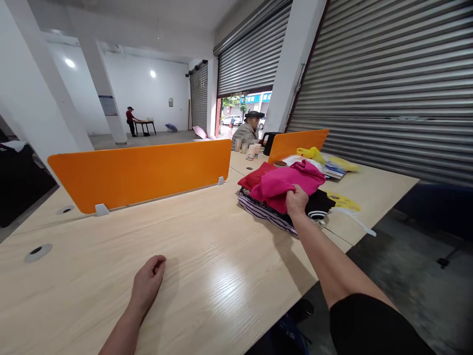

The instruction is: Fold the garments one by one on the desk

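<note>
My right hand (296, 201) grips the near edge of a bright pink garment (279, 181), which lies bunched on top of a pile of clothes. Under it are a red garment (258, 176), a striped garment (264, 213) and a black garment with white bands (320, 203). My left hand (148, 280) rests on the wooden table (192, 241), well apart from the pile. Its fingers are curled in, and nothing shows in them.
Orange dividers (148, 175) stand across the table. Behind the pile lie yellow and white plastic bags (312, 154); a yellow fan-like item (345, 202) lies to its right. Paper cups (252, 151) stand near a seated person (246, 132). Another person (130, 121) stands far back.
</note>
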The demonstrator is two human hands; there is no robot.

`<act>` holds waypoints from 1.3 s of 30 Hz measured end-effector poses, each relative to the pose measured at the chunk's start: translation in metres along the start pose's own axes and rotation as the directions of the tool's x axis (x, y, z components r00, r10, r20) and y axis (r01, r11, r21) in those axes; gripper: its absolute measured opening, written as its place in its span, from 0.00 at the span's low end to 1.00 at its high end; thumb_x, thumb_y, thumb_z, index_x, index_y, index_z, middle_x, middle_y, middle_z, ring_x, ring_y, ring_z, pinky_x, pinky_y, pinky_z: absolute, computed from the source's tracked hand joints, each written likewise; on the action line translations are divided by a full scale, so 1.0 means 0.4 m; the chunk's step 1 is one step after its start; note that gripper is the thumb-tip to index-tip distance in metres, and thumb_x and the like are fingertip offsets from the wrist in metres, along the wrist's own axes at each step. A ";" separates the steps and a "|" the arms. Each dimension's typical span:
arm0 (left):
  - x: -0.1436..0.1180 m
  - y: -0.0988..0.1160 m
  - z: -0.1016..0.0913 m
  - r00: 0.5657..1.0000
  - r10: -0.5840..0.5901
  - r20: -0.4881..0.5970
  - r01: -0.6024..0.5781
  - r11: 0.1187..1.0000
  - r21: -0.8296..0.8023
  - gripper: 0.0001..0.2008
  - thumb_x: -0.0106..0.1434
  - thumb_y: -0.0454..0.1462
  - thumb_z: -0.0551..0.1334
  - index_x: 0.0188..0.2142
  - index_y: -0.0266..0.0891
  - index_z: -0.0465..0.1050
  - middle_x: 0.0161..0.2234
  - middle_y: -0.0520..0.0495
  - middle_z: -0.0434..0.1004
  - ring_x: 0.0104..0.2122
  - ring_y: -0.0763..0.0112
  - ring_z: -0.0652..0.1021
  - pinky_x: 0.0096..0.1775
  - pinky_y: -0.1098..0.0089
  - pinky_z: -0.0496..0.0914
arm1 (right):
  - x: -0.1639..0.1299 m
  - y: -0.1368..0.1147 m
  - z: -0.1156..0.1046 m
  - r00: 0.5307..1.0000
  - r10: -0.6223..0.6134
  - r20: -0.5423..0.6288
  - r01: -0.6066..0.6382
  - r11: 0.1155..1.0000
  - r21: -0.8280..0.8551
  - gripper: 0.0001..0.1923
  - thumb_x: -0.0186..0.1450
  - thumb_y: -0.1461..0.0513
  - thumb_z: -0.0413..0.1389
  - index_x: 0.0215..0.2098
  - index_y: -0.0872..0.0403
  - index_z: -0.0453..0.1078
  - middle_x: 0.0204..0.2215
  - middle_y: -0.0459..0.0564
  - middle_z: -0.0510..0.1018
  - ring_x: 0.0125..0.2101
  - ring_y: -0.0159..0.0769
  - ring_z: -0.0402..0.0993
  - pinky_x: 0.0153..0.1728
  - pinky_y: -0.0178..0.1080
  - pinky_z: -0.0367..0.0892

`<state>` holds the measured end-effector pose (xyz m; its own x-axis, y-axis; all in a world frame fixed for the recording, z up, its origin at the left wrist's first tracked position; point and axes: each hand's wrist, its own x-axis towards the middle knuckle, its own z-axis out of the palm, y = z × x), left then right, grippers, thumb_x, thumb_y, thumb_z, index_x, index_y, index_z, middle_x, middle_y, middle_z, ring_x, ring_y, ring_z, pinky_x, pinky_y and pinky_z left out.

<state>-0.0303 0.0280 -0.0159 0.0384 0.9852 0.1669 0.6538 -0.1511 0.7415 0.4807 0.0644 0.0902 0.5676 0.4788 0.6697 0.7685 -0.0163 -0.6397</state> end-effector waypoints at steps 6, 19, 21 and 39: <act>0.003 -0.005 0.002 0.999 -0.022 -0.034 0.016 0.989 -0.147 0.18 0.56 0.52 0.56 0.35 0.43 0.73 0.28 0.51 0.77 0.28 0.66 0.76 0.32 0.68 0.69 | -0.213 -0.263 0.031 0.884 -0.143 0.446 -0.234 0.690 0.685 0.16 0.62 0.52 0.53 0.40 0.55 0.72 0.34 0.48 0.77 0.33 0.33 0.72 0.36 0.37 0.68; 0.037 -0.054 0.002 0.996 -0.082 0.025 0.082 0.830 -0.551 0.29 0.47 0.60 0.64 0.36 0.39 0.72 0.28 0.49 0.75 0.31 0.65 0.75 0.34 0.68 0.69 | -0.623 -0.558 0.213 0.122 -0.697 0.706 -0.282 0.658 0.698 0.17 0.57 0.69 0.49 0.40 0.56 0.75 0.36 0.48 0.80 0.38 0.34 0.74 0.43 0.35 0.67; 0.042 -0.054 0.004 0.995 -0.086 0.045 0.097 0.828 -0.552 0.30 0.46 0.61 0.63 0.36 0.39 0.71 0.27 0.49 0.75 0.30 0.65 0.75 0.32 0.68 0.69 | -0.633 -0.560 0.216 0.126 -0.720 0.682 -0.307 0.626 0.717 0.20 0.55 0.70 0.47 0.42 0.57 0.75 0.39 0.49 0.79 0.42 0.35 0.74 0.46 0.36 0.66; -0.019 0.001 -0.015 0.993 0.099 0.063 -0.111 0.967 0.231 0.20 0.66 0.45 0.49 0.51 0.41 0.68 0.49 0.42 0.72 0.46 0.62 0.75 0.47 0.64 0.66 | -0.504 -0.574 0.072 -0.506 -0.765 0.398 -0.454 0.628 0.631 0.33 0.55 0.43 0.61 0.50 0.57 0.69 0.41 0.55 0.77 0.40 0.39 0.75 0.43 0.36 0.68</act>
<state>-0.0350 0.0198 -0.0128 0.1507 0.9685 0.1983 0.8023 -0.2370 0.5478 0.1814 -0.0030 0.0910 -0.9928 0.1194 0.0008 0.0385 0.3263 -0.9445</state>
